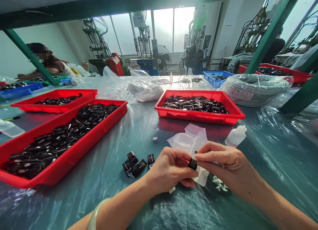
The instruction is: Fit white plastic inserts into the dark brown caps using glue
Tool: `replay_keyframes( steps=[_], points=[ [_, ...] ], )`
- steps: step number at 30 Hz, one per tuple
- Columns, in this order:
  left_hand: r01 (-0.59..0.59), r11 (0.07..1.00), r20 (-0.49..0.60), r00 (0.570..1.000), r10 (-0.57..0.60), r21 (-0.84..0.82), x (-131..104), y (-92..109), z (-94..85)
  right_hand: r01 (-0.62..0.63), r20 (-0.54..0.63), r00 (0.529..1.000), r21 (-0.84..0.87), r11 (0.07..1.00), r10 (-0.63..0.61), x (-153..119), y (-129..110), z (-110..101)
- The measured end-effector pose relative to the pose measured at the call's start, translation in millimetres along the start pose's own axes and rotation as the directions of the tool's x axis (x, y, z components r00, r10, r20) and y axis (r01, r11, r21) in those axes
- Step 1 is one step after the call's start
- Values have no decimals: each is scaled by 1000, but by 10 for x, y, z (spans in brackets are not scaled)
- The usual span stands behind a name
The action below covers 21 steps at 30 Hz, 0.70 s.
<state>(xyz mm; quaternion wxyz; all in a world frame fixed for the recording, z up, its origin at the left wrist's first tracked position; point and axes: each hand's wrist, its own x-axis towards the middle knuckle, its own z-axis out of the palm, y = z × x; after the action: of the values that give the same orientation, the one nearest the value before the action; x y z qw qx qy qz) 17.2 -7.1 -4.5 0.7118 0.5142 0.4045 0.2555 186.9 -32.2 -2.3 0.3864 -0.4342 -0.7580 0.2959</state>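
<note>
My left hand (171, 170) is closed on a small black part (193, 163), gripped between thumb and fingers. My right hand (221, 158) pinches at the upper end of the same part; whether its fingertips hold anything more is too small to tell. Behind and under the hands lies a crumpled white cloth (188, 137). Several black parts (134, 163) rest on the table left of my left hand. Small white pieces (220, 183) lie below my right hand. A white bottle (236, 136) lies tilted beyond my right hand.
Red trays of black parts stand at the left (74, 152), far left (57, 107) and ahead (198, 116). A wrapped cable coil (255, 90) and green posts (273, 34) are at the right. A small white disc (155, 139) lies mid-table. A person (49, 62) sits far left.
</note>
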Motion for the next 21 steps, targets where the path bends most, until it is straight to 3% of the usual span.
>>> replay_keyframes(
  steps=[9, 21],
  points=[
    [4, 1000, 31, 999, -3, -15, 2, -4, -14, 2, 60, 998, 19, 1000, -3, -5, 7, -11],
    [-1, 1000, 12, 1000, 1, 7, -5, 7, -7, 44, 50, 998, 32, 999, -45, -19, -8, -21]
  ],
)
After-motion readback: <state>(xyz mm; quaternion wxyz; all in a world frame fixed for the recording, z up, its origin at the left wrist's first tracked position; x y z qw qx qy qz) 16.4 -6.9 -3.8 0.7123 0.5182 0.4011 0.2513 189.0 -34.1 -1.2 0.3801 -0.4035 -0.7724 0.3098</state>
